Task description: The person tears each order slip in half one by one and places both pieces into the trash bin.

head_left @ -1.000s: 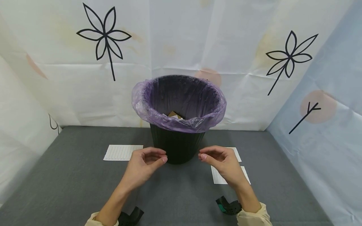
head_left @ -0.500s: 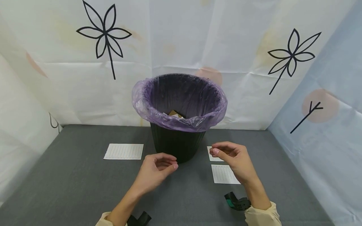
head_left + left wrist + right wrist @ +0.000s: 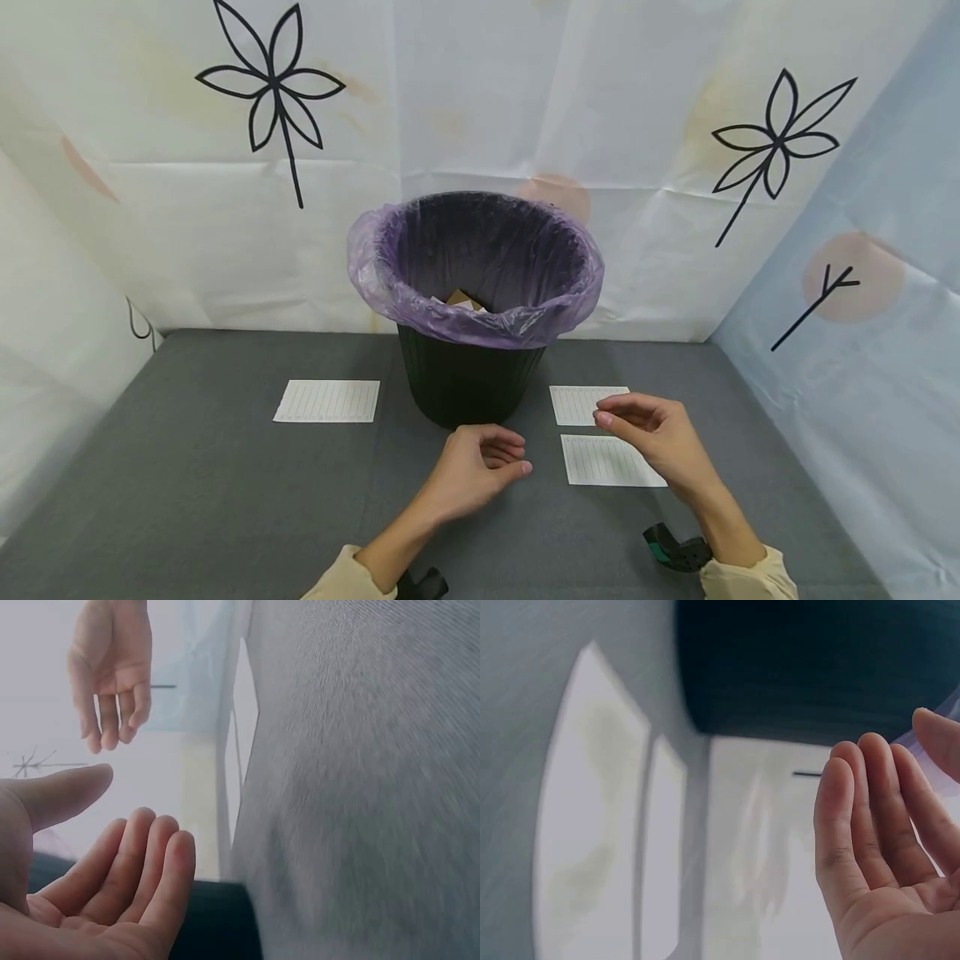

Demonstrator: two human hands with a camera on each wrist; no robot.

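Observation:
My left hand (image 3: pixel 480 471) hovers in front of a black trash bin (image 3: pixel 465 379), its fingers loosely bent and nothing in them. To the right, my right hand (image 3: pixel 652 437) hangs over two lined paper cards, overlapping the far card (image 3: pixel 581 404) in the head view; the near card (image 3: pixel 607 461) lies just below it. Both palms face inward. In the left wrist view the thumb (image 3: pixel 67 796) is spread from the fingers. The right wrist view shows the right fingers (image 3: pixel 877 802) relaxed and holding nothing. A purple liner bag (image 3: pixel 480 325) folds over the bin's rim.
Another lined card (image 3: pixel 327 402) lies left of the bin on the grey table (image 3: pixel 195 483). Inside the bin are a brown piece and white scraps (image 3: pixel 461 302). A white cloth wall with leaf drawings (image 3: pixel 465 100) stands behind, and a light blue one (image 3: pixel 900 375) on the right.
Both hands have moved to the right, the left one also slightly nearer to me. The left card and most of the two right cards have come into view. The bin has stayed put.

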